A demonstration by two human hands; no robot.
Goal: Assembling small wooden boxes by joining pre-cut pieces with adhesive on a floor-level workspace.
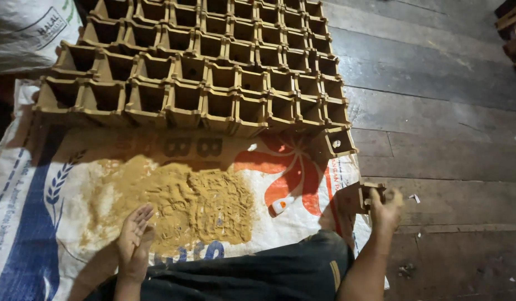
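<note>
- Head view: the right hand [386, 210] is clamped on a small brown folded-cardboard pot [357, 198], held just off the right edge of the white woven plastic sack [29, 184] that is spread on the dark wooden plank floor [436, 111].
- The left hand [135, 239] lies open, fingers apart and holding nothing, resting at the near edge of the heap of tan sawdust-like powder [180, 200] in the middle of the sack.
- Step in hand, as I judge it: one pot is up between forming and filling. Any next move would call for keeping its open mouth level and bringing pot and powder together over the sack, so spill stays on it.
- A block of matching brown cardboard pots [213, 67] stands in tight rows along the sack's far edge, all seemingly empty; one single pot [337, 142] sits at the block's near right corner.
- A small white bottle with an orange cap [282, 205] lies on its side on the sack, between heap and held pot.
- The sack bears a blue stripe with a wheat-ear drawing at its left edge and an orange-red flower shape towards the right.
- A second white printed bag [29, 33] sits by the far left corner.
- The person's dark trouser leg [258, 273] covers the near edge.
</note>
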